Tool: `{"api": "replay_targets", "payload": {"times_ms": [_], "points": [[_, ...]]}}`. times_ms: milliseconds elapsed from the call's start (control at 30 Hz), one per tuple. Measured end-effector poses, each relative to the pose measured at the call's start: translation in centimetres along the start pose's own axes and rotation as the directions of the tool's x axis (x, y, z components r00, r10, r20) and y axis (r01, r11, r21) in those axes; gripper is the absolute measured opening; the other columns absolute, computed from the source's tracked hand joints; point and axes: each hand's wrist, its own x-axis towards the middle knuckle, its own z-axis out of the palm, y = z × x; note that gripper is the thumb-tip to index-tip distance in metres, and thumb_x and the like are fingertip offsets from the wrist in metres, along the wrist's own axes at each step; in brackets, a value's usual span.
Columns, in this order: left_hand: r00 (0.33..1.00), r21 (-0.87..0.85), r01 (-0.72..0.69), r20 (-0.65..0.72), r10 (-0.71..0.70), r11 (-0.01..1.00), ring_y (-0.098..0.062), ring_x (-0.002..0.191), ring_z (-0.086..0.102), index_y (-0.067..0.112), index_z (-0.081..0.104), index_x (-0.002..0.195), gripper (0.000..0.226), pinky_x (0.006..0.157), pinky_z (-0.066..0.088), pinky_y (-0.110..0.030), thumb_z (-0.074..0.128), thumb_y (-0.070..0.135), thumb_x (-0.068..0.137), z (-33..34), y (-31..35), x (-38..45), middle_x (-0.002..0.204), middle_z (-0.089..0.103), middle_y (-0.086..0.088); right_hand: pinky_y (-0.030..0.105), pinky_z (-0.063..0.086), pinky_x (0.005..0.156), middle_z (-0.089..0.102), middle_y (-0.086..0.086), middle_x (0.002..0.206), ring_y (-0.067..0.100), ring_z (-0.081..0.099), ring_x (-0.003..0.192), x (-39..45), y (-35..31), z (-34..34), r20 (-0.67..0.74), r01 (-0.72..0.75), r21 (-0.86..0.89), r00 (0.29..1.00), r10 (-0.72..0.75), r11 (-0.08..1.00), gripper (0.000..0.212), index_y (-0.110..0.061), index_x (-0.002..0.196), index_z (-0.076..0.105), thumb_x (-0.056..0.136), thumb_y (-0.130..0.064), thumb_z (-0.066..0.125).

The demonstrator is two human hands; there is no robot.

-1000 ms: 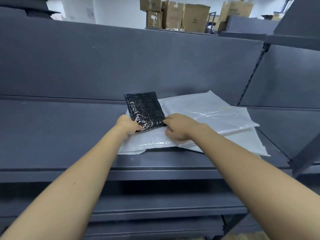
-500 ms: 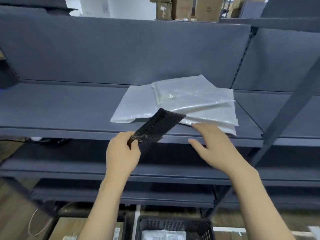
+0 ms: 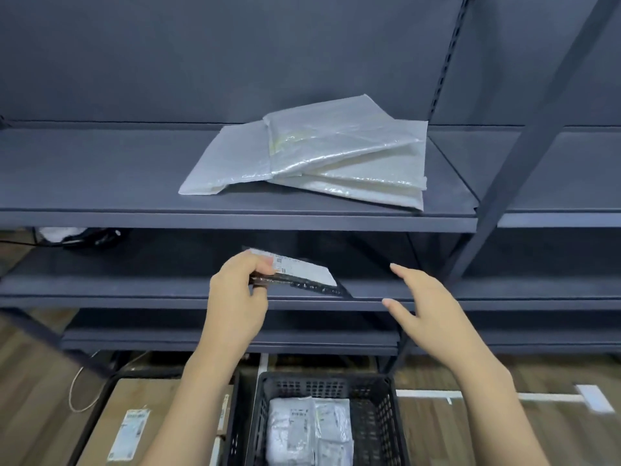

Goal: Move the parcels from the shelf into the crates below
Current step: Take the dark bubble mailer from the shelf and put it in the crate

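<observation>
Your left hand (image 3: 237,304) pinches the black parcel (image 3: 299,275) in the air, above the crate (image 3: 379,415). Your right hand (image 3: 426,317) is spread, holding nothing. White parcels (image 3: 319,156) lie on the shelf (image 3: 100,183).

Even, soft indoor light falls from above and in front, with no hard-edged shadows. The dark shelf (image 3: 235,215) soaks it up, so the upper half of the frame reads dim and flat. The white parcels (image 3: 322,153) catch a mild sheen on their plastic — bright streaks along the creases, not blown out. Under the shelf, centre frame, lies deep shadow. The left hand (image 3: 237,297) and right hand (image 3: 426,307) are slightly smeared by motion blur. Uprights at the right edge lean and bow from the wide lens. The floor (image 3: 504,381) at lower right is soft — streaked.
</observation>
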Motion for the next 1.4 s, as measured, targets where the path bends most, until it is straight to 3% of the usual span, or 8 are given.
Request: {"api": "replay_targets", "payload": {"times_ms": [200,367,467,633,833,967,1200,1400], "points": [[1.0,0.006,0.026,-0.01,-0.026,1.0,-0.019,0.12,0.047,0.034,0.059,0.067,0.062,0.092,0.045,-0.03,0.044,-0.026,0.071,1.3,1.1,0.5,0.129,0.051,0.0,0.024,0.023,0.111,0.034,-0.009,0.15,0.009,0.028,0.139,0.1,0.5,0.6,0.038,-0.034,-0.019,0.999,0.034,0.999,0.057,-0.021,0.147,0.029,0.096,-0.036,0.05],[0.99,-0.067,0.078,0.127,-0.069,0.995,-0.033,0.075,0.06,0.034,0.063,0.072,0.06,0.054,0.044,-0.025,0.041,-0.022,0.078,1.4,0.7,0.3,0.089,0.064,0.017,0.023,0.021,0.112,0.034,-0.007,0.151,0.01,0.026,0.14,-0.2,0.8,0.9,0.067,-0.049,-0.047,0.996,0.052,0.998,0.058,-0.02,0.148,0.029,0.096,-0.037,0.049],[0.969,-0.118,0.074,0.244,-0.043,0.99,-0.01,0.059,0.056,0.036,0.064,0.084,0.059,0.051,0.041,-0.013,0.042,-0.019,0.083,1.0,0.8,0.2,0.097,0.066,0.014,0.022,0.021,0.111,0.034,-0.007,0.151,0.011,0.027,0.14,0.0,0.7,0.7,0.066,-0.043,-0.068,0.997,0.047,0.997,0.058,-0.019,0.148,0.03,0.096,-0.037,0.049],[0.892,-0.24,0.135,0.451,-0.013,0.961,0.002,0.092,0.061,0.023,0.063,0.115,0.045,0.081,0.047,-0.014,0.06,-0.003,0.078,0.0,0.7,0.5,0.123,0.057,0.011,0.022,0.022,0.11,0.035,-0.008,0.15,0.009,0.027,0.14,0.3,-0.1,0.3,0.06,-0.042,-0.059,0.997,0.046,0.997,0.056,-0.02,0.147,0.031,0.097,-0.036,0.049],[0.958,-0.269,0.117,0.286,-0.036,0.956,0.004,0.07,0.06,0.029,0.059,0.097,0.039,0.063,0.046,-0.009,0.052,-0.009,0.089,-1.0,1.3,0.9,0.098,0.063,0.008,0.024,0.024,0.11,0.035,-0.008,0.15,0.009,0.028,0.139,0.4,-0.9,-0.1,0.05,-0.027,-0.049,0.998,0.029,0.998,0.056,-0.021,0.147,0.031,0.097,-0.036,0.049],[0.961,-0.416,0.208,0.258,-0.105,0.885,-0.006,0.08,0.066,0.03,0.044,0.101,0.04,0.067,0.053,-0.018,0.058,-0.005,0.087,-1.4,1.2,1.1,0.098,0.062,0.0,0.024,0.024,0.11,0.036,-0.008,0.15,0.01,0.029,0.139,0.3,-1.2,-0.2,0.052,-0.03,-0.046,0.998,0.032,0.998,0.055,-0.02,0.147,0.031,0.097,-0.036,0.049],[0.978,-0.303,0.176,0.158,-0.132,0.937,-0.01,0.092,0.065,0.021,0.06,0.105,0.019,0.084,0.051,-0.023,0.061,0.01,0.09,-1.5,0.7,1.3,0.101,0.068,0.002,0.025,0.027,0.109,0.038,-0.008,0.148,0.01,0.032,0.137,-0.1,-1.7,-0.1,0.04,-0.025,-0.026,0.999,0.026,0.999,0.053,-0.02,0.146,0.034,0.096,-0.035,0.049],[0.989,-0.295,0.123,0.119,-0.092,0.947,-0.002,0.079,0.063,0.029,0.041,0.111,0.023,0.068,0.05,-0.016,0.043,0.01,0.098,-1.7,1.4,0.8,0.098,0.066,0.003,0.026,0.028,0.11,0.039,-0.008,0.148,0.01,0.034,0.137,-0.7,-1.8,-0.1,0.035,-0.029,-0.008,0.999,0.03,1.0,0.053,-0.021,0.145,0.035,0.096,-0.035,0.05]]}}
